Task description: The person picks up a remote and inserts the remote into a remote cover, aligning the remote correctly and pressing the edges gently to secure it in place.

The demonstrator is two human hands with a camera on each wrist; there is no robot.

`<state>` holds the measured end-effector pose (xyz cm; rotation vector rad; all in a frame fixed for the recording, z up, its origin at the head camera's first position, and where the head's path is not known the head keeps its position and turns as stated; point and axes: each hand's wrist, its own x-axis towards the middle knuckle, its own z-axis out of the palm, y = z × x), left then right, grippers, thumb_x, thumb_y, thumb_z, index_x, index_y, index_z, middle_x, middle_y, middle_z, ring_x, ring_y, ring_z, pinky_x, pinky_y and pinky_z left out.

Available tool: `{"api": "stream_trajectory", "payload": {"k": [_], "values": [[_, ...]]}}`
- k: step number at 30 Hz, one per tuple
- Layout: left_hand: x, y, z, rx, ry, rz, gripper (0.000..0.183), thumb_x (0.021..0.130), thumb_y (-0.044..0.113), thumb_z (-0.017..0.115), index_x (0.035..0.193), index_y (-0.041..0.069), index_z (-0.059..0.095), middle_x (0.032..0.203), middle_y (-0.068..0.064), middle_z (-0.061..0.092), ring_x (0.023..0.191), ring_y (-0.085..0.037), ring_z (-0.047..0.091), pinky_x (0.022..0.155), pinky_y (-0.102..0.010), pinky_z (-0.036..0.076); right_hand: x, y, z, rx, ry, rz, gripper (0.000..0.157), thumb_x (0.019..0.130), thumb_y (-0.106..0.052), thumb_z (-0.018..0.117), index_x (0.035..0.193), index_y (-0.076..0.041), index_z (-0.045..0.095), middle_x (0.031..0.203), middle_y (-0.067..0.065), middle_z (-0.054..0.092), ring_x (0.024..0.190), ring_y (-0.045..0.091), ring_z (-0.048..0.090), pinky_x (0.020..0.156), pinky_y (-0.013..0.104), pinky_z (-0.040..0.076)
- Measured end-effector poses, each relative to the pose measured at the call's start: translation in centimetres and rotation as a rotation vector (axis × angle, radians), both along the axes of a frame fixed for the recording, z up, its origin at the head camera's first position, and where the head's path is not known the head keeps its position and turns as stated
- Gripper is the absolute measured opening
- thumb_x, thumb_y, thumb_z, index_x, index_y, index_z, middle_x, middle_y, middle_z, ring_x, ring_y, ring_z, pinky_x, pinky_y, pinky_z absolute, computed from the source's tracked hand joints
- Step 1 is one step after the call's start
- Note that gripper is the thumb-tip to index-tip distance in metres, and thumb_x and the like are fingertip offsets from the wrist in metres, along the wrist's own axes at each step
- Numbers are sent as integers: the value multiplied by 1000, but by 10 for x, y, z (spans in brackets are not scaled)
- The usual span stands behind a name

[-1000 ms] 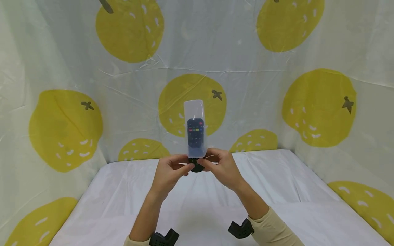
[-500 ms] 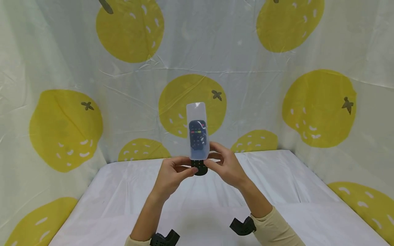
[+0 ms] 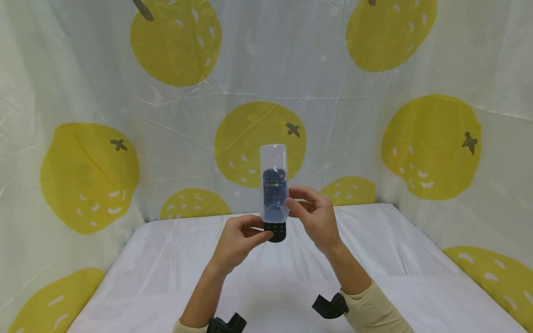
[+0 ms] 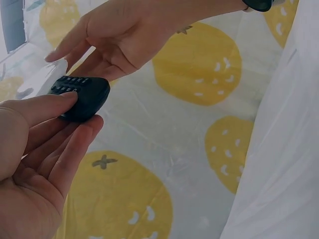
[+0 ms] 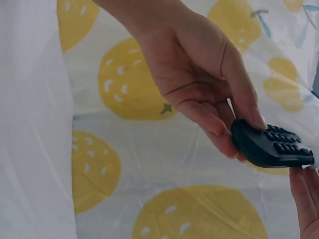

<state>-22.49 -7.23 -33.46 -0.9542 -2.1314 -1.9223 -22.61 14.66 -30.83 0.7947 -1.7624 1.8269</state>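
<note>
A black remote control (image 3: 275,232) stands upright before me, its upper part inside a translucent plastic sleeve (image 3: 273,157). The sleeve reaches above the remote's top, and the lower end sticks out bare. My left hand (image 3: 238,241) pinches that bare end, thumb on the button face. In the left wrist view the thumb lies on the remote's keys (image 4: 89,97), with fingers beneath. Higher up, my right hand (image 3: 320,222) pinches the sleeve's right edge between thumb and fingers. The right wrist view shows only part of the right hand (image 5: 309,204) at the lower right.
A white cloth-covered surface (image 3: 266,277) lies below the hands. Behind and at the sides hangs a pale curtain (image 3: 333,120) printed with yellow fruit. Black devices are strapped to both wrists, including the right wrist camera (image 3: 331,306).
The remote and sleeve have shifted right and slightly down. My right hand has moved up from the remote's lower end to the sleeve's side. More of the remote's bottom shows.
</note>
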Motion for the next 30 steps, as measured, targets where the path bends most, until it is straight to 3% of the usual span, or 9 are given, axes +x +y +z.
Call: {"api": "stream_trajectory", "payload": {"k": [9, 21, 30], "values": [[2, 2, -1, -12, 19, 15, 26, 87, 1, 82, 112, -3, 75, 99, -13, 75, 82, -27, 77, 82, -37, 61, -2, -5, -2, -52, -77, -9, 13, 94, 3, 73, 102, 12, 67, 98, 15, 68, 81, 22, 74, 75, 39, 62], [1, 2, 0, -20, 24, 39, 27, 86, 1, 83, 112, -3, 76, 97, -11, 76, 79, -27, 77, 80, -36, 61, -2, -8, -3, -57, -146, 0, 12, 96, 1, 71, 101, 10, 65, 95, 11, 69, 81, 20, 70, 75, 35, 61], [1, -1, 1, -13, 40, 53, 28, 88, 3, 82, 115, -2, 76, 100, -11, 76, 82, -25, 77, 82, -36, 61, 0, -10, -4, -36, -150, 7, 13, 96, 0, 72, 102, 9, 66, 97, 16, 69, 84, 23, 71, 75, 36, 62]]}}
